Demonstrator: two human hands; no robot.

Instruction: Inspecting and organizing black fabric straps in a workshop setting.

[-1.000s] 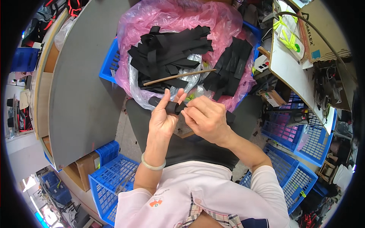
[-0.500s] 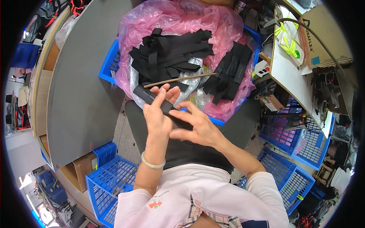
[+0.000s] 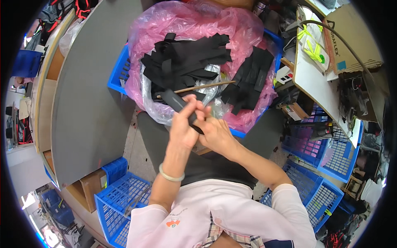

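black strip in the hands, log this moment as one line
left hand: grips black strip | right hand: pinches its near end | behind: blue crate lined with pink bag, black strips pile

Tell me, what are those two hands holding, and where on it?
A black strap piece, gripped by both the left hand and right hand at its lower end; the upper end sticks out free.

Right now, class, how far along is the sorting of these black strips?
Done: a stack of black strips lies apart at the right of the pink bag. In hand: the left hand and right hand together hold one black strip. Left: a tangled heap of strips remains.
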